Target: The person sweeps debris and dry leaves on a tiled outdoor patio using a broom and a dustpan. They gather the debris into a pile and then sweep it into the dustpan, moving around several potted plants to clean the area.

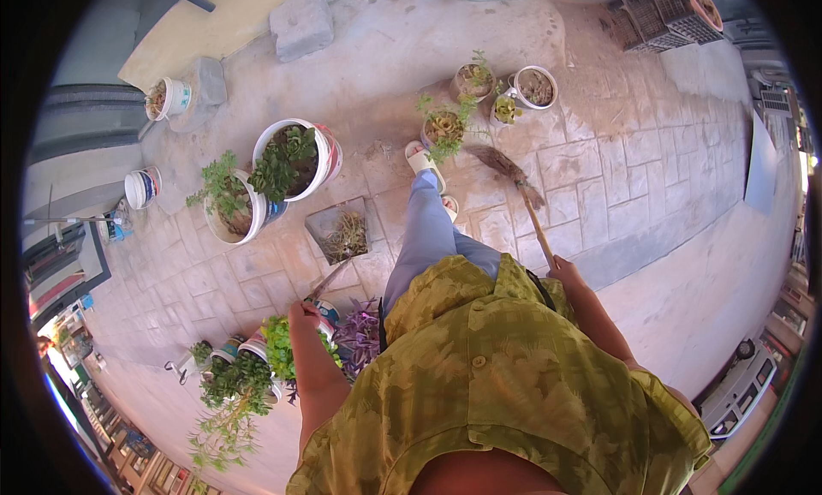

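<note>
My left hand [304, 312] grips the handle of a long-handled dustpan [314, 224], whose pan holds dry plant debris [347, 235]. The pan rests on the paving to the left of my legs. On the other side, my right hand [565, 271] is closed on the wooden handle of a broom [537, 228]. Its brown bristles [498, 161] touch the paving just right of my sandals. Close to my feet stands a potted succulent [444, 124] with trailing green stems. A purple-leaved plant [359, 331] grows beside my left hand.
Two large white buckets with plants [257, 209] stand left of the dustpan. More small pots [536, 87] are ahead. Potted greenery [241, 379] lines the low wall at lower left. Stone blocks [302, 23] and stacked plastic crates [664, 16] stand farther off.
</note>
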`<control>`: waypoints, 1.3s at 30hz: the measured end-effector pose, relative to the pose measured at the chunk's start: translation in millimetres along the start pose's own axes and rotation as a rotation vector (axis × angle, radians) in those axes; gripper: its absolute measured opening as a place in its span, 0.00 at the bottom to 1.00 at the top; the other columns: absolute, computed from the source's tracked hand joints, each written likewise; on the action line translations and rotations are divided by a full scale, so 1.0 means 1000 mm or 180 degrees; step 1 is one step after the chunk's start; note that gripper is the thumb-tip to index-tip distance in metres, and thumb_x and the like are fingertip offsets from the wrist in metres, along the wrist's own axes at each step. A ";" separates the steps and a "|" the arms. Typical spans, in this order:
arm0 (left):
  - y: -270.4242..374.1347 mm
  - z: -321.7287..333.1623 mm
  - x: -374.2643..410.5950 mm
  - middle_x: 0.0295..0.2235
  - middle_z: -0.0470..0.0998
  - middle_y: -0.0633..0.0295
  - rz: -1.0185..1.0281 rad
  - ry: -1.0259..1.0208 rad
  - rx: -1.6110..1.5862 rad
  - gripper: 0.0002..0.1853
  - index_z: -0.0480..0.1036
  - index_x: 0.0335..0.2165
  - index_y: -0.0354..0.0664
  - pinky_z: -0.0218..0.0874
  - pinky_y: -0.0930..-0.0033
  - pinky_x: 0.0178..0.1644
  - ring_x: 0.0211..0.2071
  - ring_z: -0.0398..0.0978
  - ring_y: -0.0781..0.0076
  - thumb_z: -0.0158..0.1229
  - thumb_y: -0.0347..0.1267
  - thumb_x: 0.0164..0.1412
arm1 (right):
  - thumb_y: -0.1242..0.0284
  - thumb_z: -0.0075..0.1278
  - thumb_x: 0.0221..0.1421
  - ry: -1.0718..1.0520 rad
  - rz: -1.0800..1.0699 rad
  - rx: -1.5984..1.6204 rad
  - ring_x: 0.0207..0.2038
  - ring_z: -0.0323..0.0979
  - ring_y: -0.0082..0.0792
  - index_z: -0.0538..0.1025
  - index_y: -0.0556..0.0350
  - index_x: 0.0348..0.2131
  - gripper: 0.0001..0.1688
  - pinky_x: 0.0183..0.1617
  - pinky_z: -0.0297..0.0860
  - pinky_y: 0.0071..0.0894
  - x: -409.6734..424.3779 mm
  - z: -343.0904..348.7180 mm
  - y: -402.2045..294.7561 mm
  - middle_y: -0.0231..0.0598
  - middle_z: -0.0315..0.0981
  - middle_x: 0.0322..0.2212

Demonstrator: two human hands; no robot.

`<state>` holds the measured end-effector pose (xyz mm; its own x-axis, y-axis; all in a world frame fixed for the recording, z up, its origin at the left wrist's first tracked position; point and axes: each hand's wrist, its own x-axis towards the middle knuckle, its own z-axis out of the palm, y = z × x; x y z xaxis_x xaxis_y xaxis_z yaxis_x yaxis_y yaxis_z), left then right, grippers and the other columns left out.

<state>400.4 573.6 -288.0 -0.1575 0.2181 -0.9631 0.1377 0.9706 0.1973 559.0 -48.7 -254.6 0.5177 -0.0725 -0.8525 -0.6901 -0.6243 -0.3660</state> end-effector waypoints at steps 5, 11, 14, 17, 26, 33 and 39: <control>0.011 -0.006 0.012 0.09 0.57 0.72 -0.0018 -0.0086 0.0055 0.11 0.54 0.13 0.48 0.50 0.83 0.10 0.09 0.55 0.83 0.39 0.26 0.48 | 0.71 0.49 0.36 0.0108 -0.0138 -0.0163 0.21 0.56 0.34 0.65 0.60 0.27 0.15 0.27 0.59 0.35 0.007 0.002 0.016 0.44 0.61 0.16; 0.014 -0.004 0.018 0.10 0.56 0.71 0.0161 -0.0110 0.0164 0.09 0.54 0.16 0.47 0.50 0.84 0.10 0.10 0.56 0.82 0.40 0.26 0.49 | 0.68 0.50 0.39 -0.0045 -0.0298 -0.0569 0.22 0.59 0.29 0.67 0.57 0.27 0.14 0.27 0.60 0.33 0.018 0.008 0.014 0.41 0.63 0.17; 0.014 -0.007 0.017 0.10 0.57 0.72 0.0093 -0.0169 0.0200 0.10 0.55 0.15 0.48 0.51 0.83 0.10 0.10 0.56 0.83 0.40 0.27 0.49 | 0.67 0.51 0.37 -0.0078 -0.0293 -0.0643 0.22 0.61 0.33 0.66 0.56 0.27 0.16 0.28 0.61 0.34 0.019 0.016 0.006 0.42 0.64 0.18; 0.019 -0.001 0.017 0.09 0.58 0.72 0.0030 -0.0177 0.0195 0.11 0.55 0.14 0.48 0.51 0.83 0.10 0.09 0.56 0.83 0.40 0.27 0.49 | 0.69 0.55 0.32 -0.0102 -0.0393 -0.0568 0.21 0.58 0.36 0.64 0.59 0.25 0.20 0.27 0.60 0.35 0.021 0.032 0.001 0.45 0.62 0.16; 0.041 -0.013 0.026 0.09 0.59 0.72 -0.0163 -0.0507 0.0307 0.11 0.55 0.14 0.47 0.50 0.82 0.11 0.09 0.56 0.83 0.39 0.28 0.50 | 0.75 0.46 0.42 -0.0397 -0.0238 -0.0520 0.24 0.62 0.31 0.67 0.55 0.43 0.23 0.29 0.62 0.28 -0.045 0.066 -0.067 0.34 0.65 0.19; 0.029 -0.026 0.012 0.13 0.60 0.71 -0.0801 -0.1083 -0.1253 0.08 0.58 0.20 0.41 0.53 0.81 0.14 0.12 0.57 0.82 0.41 0.30 0.53 | 0.80 0.40 0.46 -0.0976 0.0580 0.1639 0.16 0.56 0.19 0.56 0.50 0.54 0.33 0.18 0.55 0.18 -0.137 0.078 -0.172 0.27 0.58 0.16; 0.034 -0.050 0.030 0.12 0.61 0.69 -0.1486 -0.1182 -0.1711 0.17 0.56 0.39 0.28 0.51 0.82 0.12 0.10 0.57 0.82 0.40 0.31 0.53 | 0.78 0.39 0.47 -0.1244 0.0058 0.1338 0.11 0.45 0.15 0.48 0.44 0.57 0.38 0.12 0.47 0.17 -0.082 0.153 -0.275 0.24 0.50 0.14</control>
<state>351.7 617.7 -301.1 0.2659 -0.1789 -0.9473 -0.3667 0.8900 -0.2710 629.0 247.8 -141.2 0.3334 0.2625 -0.9055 -0.8803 -0.2570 -0.3987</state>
